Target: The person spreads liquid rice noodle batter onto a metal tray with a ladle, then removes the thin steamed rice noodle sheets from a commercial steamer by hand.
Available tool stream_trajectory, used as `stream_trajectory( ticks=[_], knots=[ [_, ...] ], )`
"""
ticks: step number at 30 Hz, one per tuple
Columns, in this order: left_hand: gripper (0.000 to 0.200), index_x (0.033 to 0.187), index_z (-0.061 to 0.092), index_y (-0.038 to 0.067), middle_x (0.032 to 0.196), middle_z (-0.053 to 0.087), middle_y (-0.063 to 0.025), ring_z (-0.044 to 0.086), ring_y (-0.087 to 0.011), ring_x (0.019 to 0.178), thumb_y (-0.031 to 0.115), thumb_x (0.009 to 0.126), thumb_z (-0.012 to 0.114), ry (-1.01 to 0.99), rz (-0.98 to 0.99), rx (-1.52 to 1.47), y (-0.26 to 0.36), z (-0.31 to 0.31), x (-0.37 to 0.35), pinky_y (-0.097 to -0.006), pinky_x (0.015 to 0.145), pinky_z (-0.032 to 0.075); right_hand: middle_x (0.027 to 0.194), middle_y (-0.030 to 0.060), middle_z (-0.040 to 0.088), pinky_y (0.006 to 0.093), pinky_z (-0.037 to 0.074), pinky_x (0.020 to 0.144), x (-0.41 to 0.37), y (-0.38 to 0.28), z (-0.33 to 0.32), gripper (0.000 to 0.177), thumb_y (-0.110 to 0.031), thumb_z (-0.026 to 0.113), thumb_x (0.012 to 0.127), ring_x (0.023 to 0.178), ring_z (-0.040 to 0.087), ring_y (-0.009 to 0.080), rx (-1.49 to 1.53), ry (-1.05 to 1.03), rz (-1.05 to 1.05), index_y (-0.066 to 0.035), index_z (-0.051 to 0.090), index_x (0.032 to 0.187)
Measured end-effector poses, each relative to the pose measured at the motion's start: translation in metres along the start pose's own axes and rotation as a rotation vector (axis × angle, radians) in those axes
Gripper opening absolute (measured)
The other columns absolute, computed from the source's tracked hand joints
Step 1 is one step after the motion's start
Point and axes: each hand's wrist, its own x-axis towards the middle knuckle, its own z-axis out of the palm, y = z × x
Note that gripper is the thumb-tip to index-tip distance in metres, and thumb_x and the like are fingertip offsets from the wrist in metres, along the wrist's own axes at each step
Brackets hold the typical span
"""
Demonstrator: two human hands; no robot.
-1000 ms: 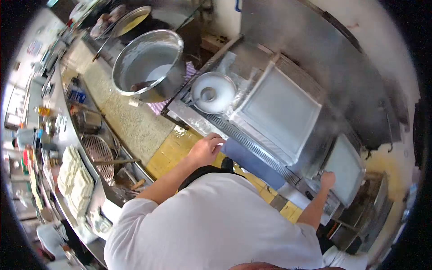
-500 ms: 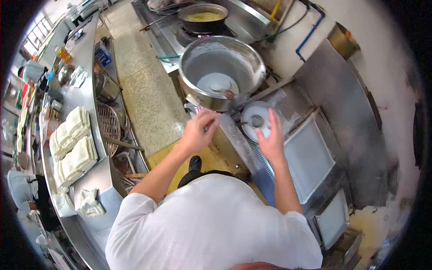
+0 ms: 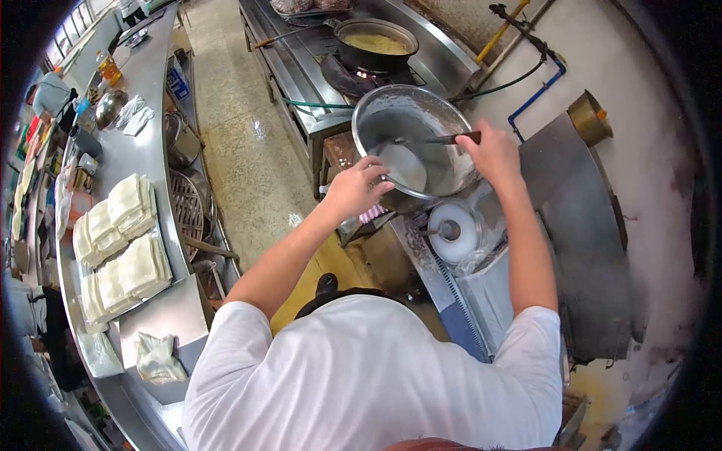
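My right hand [image 3: 492,154] is closed around the dark handle of a ladle [image 3: 436,140], whose metal shaft reaches across the inside of a large metal pot [image 3: 459,124]. The ladle's far end is hard to make out. White liquid [image 3: 404,167] lies at the bottom of the pot, which is tilted. At the pot's near left rim, my left hand [image 3: 355,189] has its fingers curled over the edge. Just below the pot sits a round white container [image 3: 465,244] with a small metal cup [image 3: 449,230] on it.
Behind the pot, a black wok [image 3: 376,56] with yellowish contents sits over a lit burner. A steel counter on the left carries stacks of pale sheets [image 3: 124,240] and a cloth [image 3: 159,359]. A grey metal panel [image 3: 579,248] stands at right. Other people work far left.
My right hand has moved up from above the white container and taken hold of the ladle. My left hand has come to the pot's rim. The view has shifted.
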Motion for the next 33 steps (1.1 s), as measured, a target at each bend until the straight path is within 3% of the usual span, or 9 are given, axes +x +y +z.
stream_trajectory(
  ticks=[2, 3, 12, 15, 22, 26, 27, 31, 33],
  knots=[
    [0.036, 0.118, 0.07, 0.014, 0.127, 0.062, -0.0082, 0.07, -0.0314, 0.094, 0.04, 0.093, 0.068, 0.048, 0.039, -0.014, -0.006, 0.011, 0.003, -0.0436, 0.086, 0.055, 0.092, 0.021, 0.072, 0.0507, 0.056, 0.077, 0.002, 0.006, -0.005, 0.032, -0.034, 0.072, 0.09, 0.088, 0.07, 0.0413, -0.449, -0.204, 0.0, -0.004, 0.068, 0.1],
    [0.036, 0.117, 0.071, 0.014, 0.126, 0.062, -0.008, 0.07, -0.031, 0.092, 0.04, 0.093, 0.069, 0.051, 0.028, 0.003, -0.004, 0.014, 0.005, -0.043, 0.085, 0.055, 0.087, 0.0194, 0.073, 0.0482, 0.057, 0.077, -0.006, 0.018, 0.007, 0.031, -0.035, 0.071, 0.09, 0.087, 0.072, 0.0387, -0.45, -0.204, -0.129, -0.004, 0.073, 0.093],
    [0.033, 0.111, 0.073, 0.012, 0.118, 0.063, -0.0071, 0.07, -0.0263, 0.084, 0.033, 0.087, 0.077, 0.101, -0.004, -0.127, -0.006, 0.029, 0.008, -0.0374, 0.076, 0.056, 0.082, 0.02, 0.072, 0.0467, 0.057, 0.076, -0.053, 0.006, -0.037, 0.024, -0.029, 0.068, 0.09, 0.083, 0.071, 0.0369, -0.573, -0.573, -0.173, -0.007, 0.077, 0.085],
    [0.031, 0.11, 0.073, 0.01, 0.118, 0.062, -0.0081, 0.07, -0.0235, 0.08, 0.028, 0.086, 0.079, 0.124, -0.035, -0.205, -0.005, 0.037, 0.008, -0.0352, 0.073, 0.056, 0.082, 0.0207, 0.072, 0.0479, 0.056, 0.076, -0.053, 0.0, -0.055, 0.023, -0.027, 0.067, 0.09, 0.082, 0.071, 0.0376, -0.477, -0.589, -0.17, -0.007, 0.077, 0.087],
    [0.029, 0.109, 0.073, 0.008, 0.12, 0.062, -0.0095, 0.069, -0.0227, 0.079, 0.026, 0.087, 0.079, 0.159, -0.055, -0.193, -0.001, 0.038, 0.006, -0.0352, 0.073, 0.056, 0.083, 0.0204, 0.073, 0.0447, 0.06, 0.074, -0.075, 0.03, 0.032, 0.014, -0.012, 0.064, 0.085, 0.078, 0.074, 0.0363, -0.462, -0.415, -0.115, -0.004, 0.075, 0.082],
    [0.029, 0.108, 0.073, 0.008, 0.121, 0.062, -0.0089, 0.07, -0.0221, 0.078, 0.026, 0.087, 0.078, 0.171, -0.067, -0.18, 0.0, 0.039, 0.006, -0.0348, 0.072, 0.056, 0.084, 0.0182, 0.074, 0.0436, 0.06, 0.074, -0.056, 0.024, -0.011, 0.013, -0.009, 0.063, 0.083, 0.083, 0.074, 0.0333, -0.591, -0.56, -0.181, -0.004, 0.075, 0.085],
    [0.029, 0.108, 0.073, 0.007, 0.121, 0.062, -0.0091, 0.07, -0.0221, 0.077, 0.026, 0.087, 0.079, 0.17, -0.074, -0.176, 0.001, 0.04, 0.007, -0.0348, 0.073, 0.056, 0.084, 0.0199, 0.072, 0.0479, 0.057, 0.074, -0.053, 0.02, -0.022, 0.024, -0.024, 0.067, 0.091, 0.082, 0.072, 0.0379, -0.565, -0.554, -0.196, -0.003, 0.075, 0.085],
    [0.028, 0.108, 0.073, 0.007, 0.126, 0.062, -0.0094, 0.072, -0.0236, 0.088, 0.024, 0.086, 0.078, 0.197, -0.069, -0.151, 0.001, 0.039, 0.005, -0.0369, 0.08, 0.058, 0.085, 0.0213, 0.072, 0.0484, 0.057, 0.076, -0.054, -0.004, -0.031, 0.022, -0.023, 0.068, 0.09, 0.084, 0.071, 0.0391, -0.434, -0.592, -0.264, -0.003, 0.075, 0.086],
    [0.027, 0.108, 0.073, 0.008, 0.127, 0.062, -0.0097, 0.071, -0.0251, 0.094, 0.024, 0.086, 0.078, 0.228, -0.04, -0.103, -0.002, 0.041, 0.003, -0.0377, 0.083, 0.057, 0.085, 0.0204, 0.072, 0.047, 0.057, 0.077, -0.062, -0.002, -0.005, 0.024, -0.024, 0.066, 0.092, 0.083, 0.072, 0.0386, -0.419, -0.54, -0.132, -0.002, 0.074, 0.087]
  ],
)
